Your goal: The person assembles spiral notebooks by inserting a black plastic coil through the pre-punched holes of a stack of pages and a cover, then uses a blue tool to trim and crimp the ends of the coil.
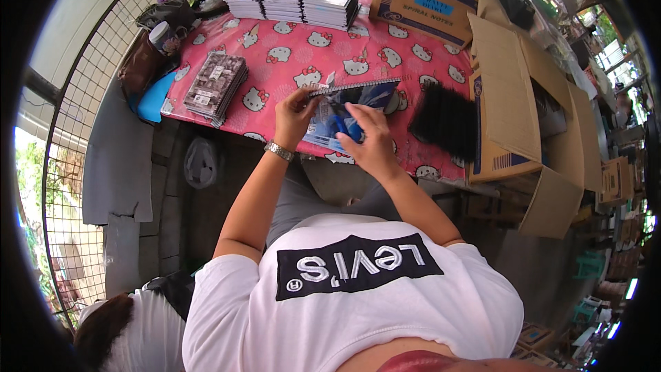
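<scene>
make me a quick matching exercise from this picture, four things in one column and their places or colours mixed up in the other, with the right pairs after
Column one:
1. left hand
2. small notebooks
3. black bundle
4. cloth

Column two:
A. next to the open box
B. mostly pink
C. at the coil edge of the blue notebook
D. stacked toward the cloth's left side

Right pairs: 1-C, 2-D, 3-A, 4-B
</scene>
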### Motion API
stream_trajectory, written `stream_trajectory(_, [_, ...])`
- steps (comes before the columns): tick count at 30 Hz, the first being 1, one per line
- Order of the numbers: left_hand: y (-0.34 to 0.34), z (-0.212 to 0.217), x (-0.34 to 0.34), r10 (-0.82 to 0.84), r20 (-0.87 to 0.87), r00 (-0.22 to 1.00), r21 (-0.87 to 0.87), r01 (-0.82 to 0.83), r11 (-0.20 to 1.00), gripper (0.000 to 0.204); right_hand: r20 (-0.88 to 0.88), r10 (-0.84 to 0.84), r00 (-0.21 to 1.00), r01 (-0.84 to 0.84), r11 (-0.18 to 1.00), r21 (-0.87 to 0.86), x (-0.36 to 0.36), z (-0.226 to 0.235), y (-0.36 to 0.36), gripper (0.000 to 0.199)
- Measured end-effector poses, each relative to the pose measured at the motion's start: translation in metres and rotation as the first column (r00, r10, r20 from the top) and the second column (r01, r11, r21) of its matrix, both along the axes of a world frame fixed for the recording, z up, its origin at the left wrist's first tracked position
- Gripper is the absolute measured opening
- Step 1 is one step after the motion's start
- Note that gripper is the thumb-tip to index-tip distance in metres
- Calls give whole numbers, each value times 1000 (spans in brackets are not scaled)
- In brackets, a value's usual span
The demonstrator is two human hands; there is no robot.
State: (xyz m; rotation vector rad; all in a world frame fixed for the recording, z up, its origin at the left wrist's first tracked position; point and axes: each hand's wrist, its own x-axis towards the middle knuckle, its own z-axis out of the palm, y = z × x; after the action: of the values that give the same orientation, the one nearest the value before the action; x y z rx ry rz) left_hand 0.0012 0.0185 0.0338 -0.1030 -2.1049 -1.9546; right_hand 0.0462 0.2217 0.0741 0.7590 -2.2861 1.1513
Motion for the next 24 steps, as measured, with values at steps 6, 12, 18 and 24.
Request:
stream_trajectory(6, [0,-15,-1,34,-65,997,97,-28,995,26,-32,34,999,-29,991,131,-8,14,-25,53])
stream_trajectory(12, [1,-14,2,62,-58,996,131,-54,990,28,-28,-6,1000,9,993,116,-1,16,-29,50])
stream_trajectory(18, [1,-11,2,103,-160,982,36,-99,994,27,616,758,213,179,590,-787,-9,24,-28,40])
stream_trajectory(24, [-40,-13,-9,284,21,959,406,-268,874,17,397,43,917,67,963,-260,-14,-21,4,39])
